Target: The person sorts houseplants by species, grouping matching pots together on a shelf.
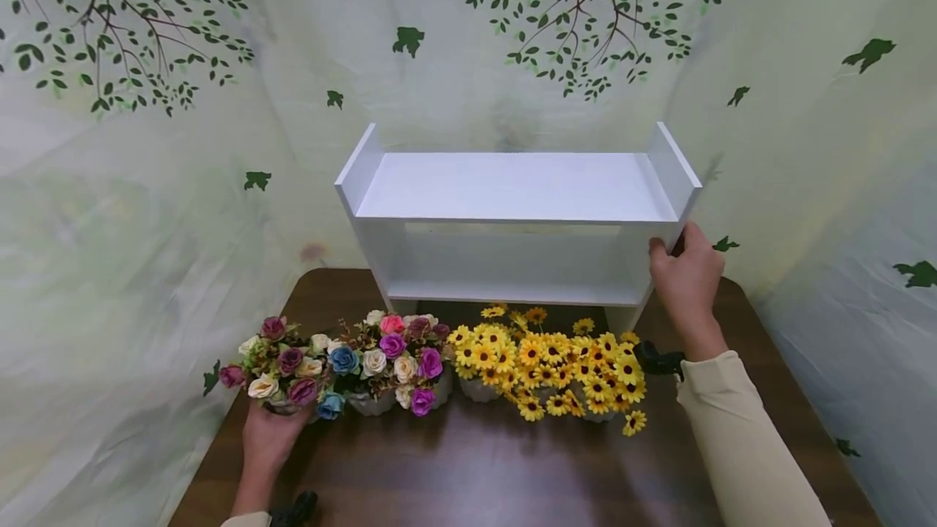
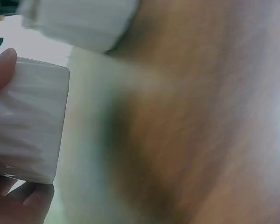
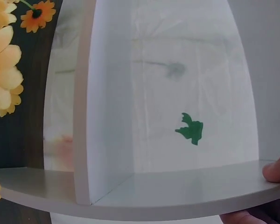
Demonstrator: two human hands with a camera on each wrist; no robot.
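My left hand (image 1: pixel 272 439) holds a potted bunch of artificial roses (image 1: pixel 287 363), purple and cream, at the left end of a row of flowers. In the left wrist view, thumb and fingers grip its pale pot (image 2: pixel 28 121) from opposite sides. My right hand (image 1: pixel 688 279) grips the right side panel of a white two-tier shelf (image 1: pixel 512 185), which stands at the back of the table. The right wrist view has the thumb (image 3: pixel 277 169) on the panel's inner face and fingers on its outer side. Both visible shelf boards are bare.
Beside the held pot stand more potted roses (image 1: pixel 395 348) in mixed colours. Several pots of yellow daisy-like flowers (image 1: pixel 542 360) continue the row to the right, in front of the shelf. The brown wooden table (image 1: pixel 468 470) meets a leaf-printed fabric backdrop (image 1: pixel 307 120) behind.
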